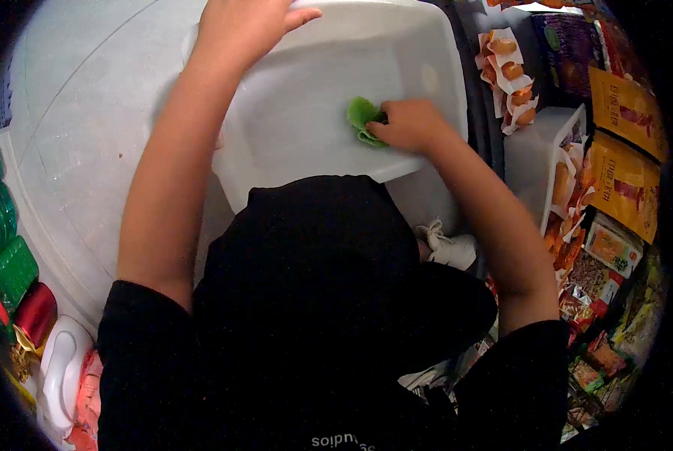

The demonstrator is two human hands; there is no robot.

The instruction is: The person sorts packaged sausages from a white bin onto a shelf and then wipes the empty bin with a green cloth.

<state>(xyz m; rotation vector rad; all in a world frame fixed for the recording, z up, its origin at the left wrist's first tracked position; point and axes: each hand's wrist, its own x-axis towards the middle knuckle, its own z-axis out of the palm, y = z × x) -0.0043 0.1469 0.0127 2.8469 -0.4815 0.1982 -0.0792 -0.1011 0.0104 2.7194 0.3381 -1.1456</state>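
A green cloth (365, 122) is bunched in my right hand (412, 126), whose fingers are closed on it. That hand is inside a white plastic tub (276, 113), low and right of its middle. At the top of the view, my left hand (246, 26) lies over the tub's upper left rim. Its thumb is stretched out to the right, while the other fingers are cut off by the frame edge. Part of the tub's near side is hidden by a dark cap-like shape (314, 248) in front of me.
Egg cartons (508, 71) and yellow packets (626, 113) line the right side. Green wrapped goods (9, 270) and a white rounded item (66, 368) sit at left beside a large pale surface (73, 150). A white shoe (451, 248) shows below the tub.
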